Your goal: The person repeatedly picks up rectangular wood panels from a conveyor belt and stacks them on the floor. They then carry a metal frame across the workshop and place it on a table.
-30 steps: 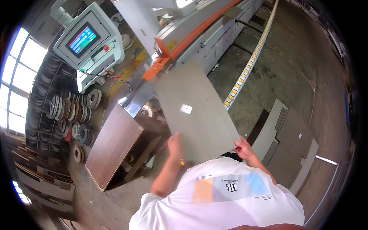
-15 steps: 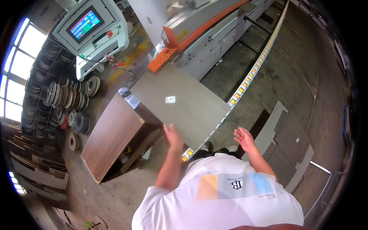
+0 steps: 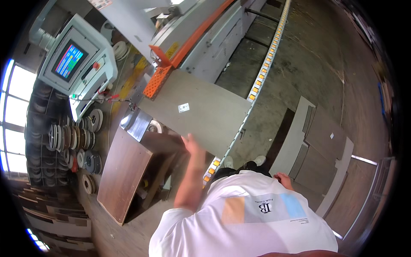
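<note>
A flat grey-brown board (image 3: 209, 113) with a small white label lies across the front of a long machine, its far corner by an orange perforated plate (image 3: 157, 82). Along its right edge runs a rail of yellow rollers (image 3: 254, 91). At the board's near left edge is my left hand (image 3: 192, 145), fingers stretched out and touching the edge; the fingers' undersides are hidden. My right hand (image 3: 284, 179) hangs low beside my right hip, partly covered by my white shirt. Its fingers look loose, and I see nothing in them.
A brown wooden cabinet (image 3: 124, 165) stands left of my left arm. Farther left are a control panel with a lit screen (image 3: 69, 60) and several rolls of edge strip (image 3: 70, 137). More boards (image 3: 319, 145) lie stacked low on the right.
My right hand has dropped from beside the rail to my hip. My left hand stays at the board's edge. The view has turned, shifting the machine and board leftward.
</note>
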### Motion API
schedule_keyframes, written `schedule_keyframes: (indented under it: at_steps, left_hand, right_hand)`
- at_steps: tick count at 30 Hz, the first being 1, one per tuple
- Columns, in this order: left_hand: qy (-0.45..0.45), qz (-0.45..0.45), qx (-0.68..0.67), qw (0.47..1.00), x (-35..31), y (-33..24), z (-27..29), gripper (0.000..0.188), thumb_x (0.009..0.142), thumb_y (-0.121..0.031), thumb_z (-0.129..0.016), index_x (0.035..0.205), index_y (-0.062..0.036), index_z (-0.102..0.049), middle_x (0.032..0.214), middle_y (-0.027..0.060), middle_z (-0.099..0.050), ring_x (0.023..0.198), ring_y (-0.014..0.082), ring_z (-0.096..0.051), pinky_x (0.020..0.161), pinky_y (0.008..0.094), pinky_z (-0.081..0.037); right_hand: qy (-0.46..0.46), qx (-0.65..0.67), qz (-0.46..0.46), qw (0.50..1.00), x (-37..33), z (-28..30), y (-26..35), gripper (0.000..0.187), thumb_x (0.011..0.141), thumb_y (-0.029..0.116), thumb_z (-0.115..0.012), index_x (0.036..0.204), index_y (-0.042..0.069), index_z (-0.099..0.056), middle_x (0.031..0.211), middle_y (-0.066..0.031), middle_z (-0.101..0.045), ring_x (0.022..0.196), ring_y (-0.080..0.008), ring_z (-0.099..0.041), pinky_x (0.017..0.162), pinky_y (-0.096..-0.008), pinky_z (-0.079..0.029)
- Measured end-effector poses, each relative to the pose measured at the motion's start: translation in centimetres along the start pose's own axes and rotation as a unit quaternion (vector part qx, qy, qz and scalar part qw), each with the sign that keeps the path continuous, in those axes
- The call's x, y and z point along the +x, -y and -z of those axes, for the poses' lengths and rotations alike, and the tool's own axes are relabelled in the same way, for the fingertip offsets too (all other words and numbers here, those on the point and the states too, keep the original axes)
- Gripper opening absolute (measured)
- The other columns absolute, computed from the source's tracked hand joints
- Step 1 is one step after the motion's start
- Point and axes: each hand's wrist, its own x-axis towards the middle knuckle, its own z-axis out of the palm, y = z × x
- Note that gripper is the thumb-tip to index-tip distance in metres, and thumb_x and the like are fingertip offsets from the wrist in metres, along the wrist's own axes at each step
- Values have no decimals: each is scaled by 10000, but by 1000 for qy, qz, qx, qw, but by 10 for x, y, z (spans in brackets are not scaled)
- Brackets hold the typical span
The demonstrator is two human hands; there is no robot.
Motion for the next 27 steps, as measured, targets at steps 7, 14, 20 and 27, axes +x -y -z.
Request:
schedule_keyframes:
  at_steps: [7,14,20,27]
  left_hand:
    - [-40,55,10,998,-8,6,-98,559,1062,-186,-473,1577,-179,-254,1553,137,-400,1319,367,-496,1072,615,-458]
    - [-39,68,181,980,22,42,-143,526,1065,-406,-491,1520,-176,-366,1490,97,-484,1307,340,-530,998,609,-530]
    - [142,237,269,923,39,82,-137,589,1062,-500,-501,1488,-100,-426,1375,65,-600,1175,220,-605,904,357,-543]
    - [212,-132,775,581,-12,148,-146,641,977,-442,-631,1399,17,-480,1280,216,-634,1108,366,-632,957,446,-478]
  right_hand:
    - [-43,22,20,999,-7,0,5,222,994,253,-645,1020,39,-697,947,-81,-727,825,-164,-701,690,-296,-570]
    - [-61,124,-6,990,-5,25,-5,250,991,227,-658,1140,28,-682,1034,-74,-723,839,-155,-705,682,-287,-557]
    - [-85,185,-38,978,38,69,-47,278,992,292,-654,1166,76,-679,1074,-73,-740,897,-166,-723,714,-310,-564]
    - [-149,243,-49,957,133,131,-39,336,981,344,-658,1204,92,-656,1114,-84,-736,951,-193,-718,770,-355,-565]
